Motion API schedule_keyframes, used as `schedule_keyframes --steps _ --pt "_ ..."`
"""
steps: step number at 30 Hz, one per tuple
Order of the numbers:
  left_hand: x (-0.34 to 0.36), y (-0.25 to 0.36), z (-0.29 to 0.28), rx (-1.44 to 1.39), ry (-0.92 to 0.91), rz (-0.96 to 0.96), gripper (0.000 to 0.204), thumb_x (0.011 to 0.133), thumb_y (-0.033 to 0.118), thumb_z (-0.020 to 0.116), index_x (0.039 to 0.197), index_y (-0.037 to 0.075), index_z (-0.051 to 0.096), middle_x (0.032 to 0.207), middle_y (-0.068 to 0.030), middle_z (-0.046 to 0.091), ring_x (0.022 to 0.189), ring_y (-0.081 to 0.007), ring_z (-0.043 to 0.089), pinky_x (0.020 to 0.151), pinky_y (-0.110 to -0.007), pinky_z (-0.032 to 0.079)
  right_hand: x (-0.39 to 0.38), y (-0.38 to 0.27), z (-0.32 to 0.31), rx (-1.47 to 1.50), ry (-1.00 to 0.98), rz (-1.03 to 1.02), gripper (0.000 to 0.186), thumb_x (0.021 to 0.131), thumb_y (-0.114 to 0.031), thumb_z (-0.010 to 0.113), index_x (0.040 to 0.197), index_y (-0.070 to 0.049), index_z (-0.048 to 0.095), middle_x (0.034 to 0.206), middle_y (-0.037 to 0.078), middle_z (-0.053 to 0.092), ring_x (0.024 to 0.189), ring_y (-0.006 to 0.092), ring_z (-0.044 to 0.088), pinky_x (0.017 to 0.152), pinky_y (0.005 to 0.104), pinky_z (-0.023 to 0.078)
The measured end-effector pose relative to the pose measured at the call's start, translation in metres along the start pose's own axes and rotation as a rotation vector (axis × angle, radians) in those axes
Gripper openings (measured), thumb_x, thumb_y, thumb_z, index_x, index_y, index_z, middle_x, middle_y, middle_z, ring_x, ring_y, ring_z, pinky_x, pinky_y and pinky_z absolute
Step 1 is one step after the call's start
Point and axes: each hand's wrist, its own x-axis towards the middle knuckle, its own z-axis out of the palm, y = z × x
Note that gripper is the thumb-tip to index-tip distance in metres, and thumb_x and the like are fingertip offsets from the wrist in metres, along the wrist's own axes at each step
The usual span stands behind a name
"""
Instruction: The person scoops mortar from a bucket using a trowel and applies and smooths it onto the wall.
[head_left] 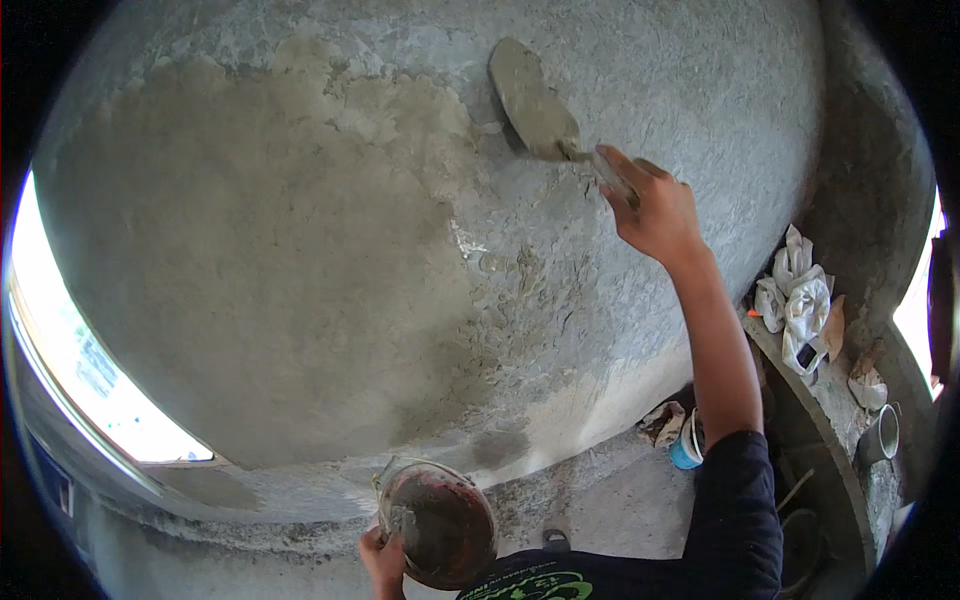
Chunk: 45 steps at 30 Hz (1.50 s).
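Note:
My right hand grips the handle of a mortar-coated trowel, its blade raised at the upper middle against or just in front of a grey plastered wall; whether it touches the wall is hard to tell. The wall shows a smoother, darker patch on the left and rougher plaster around it. Low in the view, my left hand holds a round bucket by its left side, with dark grey mix inside. A pale object at that hand, over the bucket's edge, is too small to make out.
A bright window lies at the left. On the right, white sacks rest on a curved concrete ledge near a pipe-like container. A blue-and-white pail stands at the wall's foot on the concrete floor.

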Motion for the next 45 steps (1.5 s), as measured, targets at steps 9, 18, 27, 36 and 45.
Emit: schedule_keyframes --steps 9,18,27,36,45 --pt "-0.003 0.015 0.013 -0.140 0.041 -0.040 0.011 0.073 -0.001 0.057 0.062 -0.004 0.057 0.060 0.0029 0.054 0.057 -0.0059 0.048 0.050 -0.028 0.037 -0.056 -0.014 0.031 0.283 0.152 0.093 0.052 0.085 -0.016 0.071 0.136 -0.017 0.058 0.087 0.016 0.066 0.061 0.0336 0.063 0.058 0.0421 0.052" --pt "-0.011 0.047 0.011 -0.013 -0.009 -0.054 0.009 0.072 -0.001 0.056 0.067 -0.007 0.061 0.060 0.0004 0.058 0.058 -0.0080 0.051 0.052 -0.030 0.042 -0.116 -0.041 0.085 0.169 -0.045 0.315 0.054 0.088 -0.018 0.067 0.139 -0.015 0.053 0.090 0.021 0.066 0.075 0.0422 0.067 0.064 0.0486 0.054" --pt "-0.016 0.039 0.013 -0.108 -0.023 -0.098 0.013 0.071 -0.003 0.055 0.075 -0.007 0.066 0.066 -0.0013 0.062 0.061 -0.0094 0.055 0.056 -0.029 0.044 -0.084 -0.018 0.044 0.345 0.227 0.064 0.051 0.084 -0.009 0.069 0.134 -0.009 0.058 0.096 0.021 0.069 0.079 0.0390 0.068 0.070 0.0423 0.055" --pt "-0.011 -0.007 0.011 -0.099 0.089 -0.080 0.002 0.069 -0.005 0.058 0.067 -0.003 0.059 0.064 0.0011 0.056 0.059 -0.0079 0.050 0.053 -0.028 0.038 -0.039 0.015 0.012 0.156 -0.077 -0.051 0.049 0.086 -0.015 0.069 0.134 -0.020 0.059 0.092 0.013 0.068 0.070 0.0354 0.065 0.063 0.0433 0.053" --pt "0.001 -0.008 0.015 -0.039 0.144 -0.066 0.022 0.066 -0.002 0.059 0.055 0.004 0.041 0.055 0.0041 0.042 0.053 -0.0065 0.038 0.047 -0.029 0.027 -0.099 -0.012 0.077 0.242 0.067 0.217 0.056 0.085 -0.012 0.067 0.139 -0.020 0.053 0.089 0.014 0.066 0.066 0.0372 0.065 0.058 0.0455 0.054"
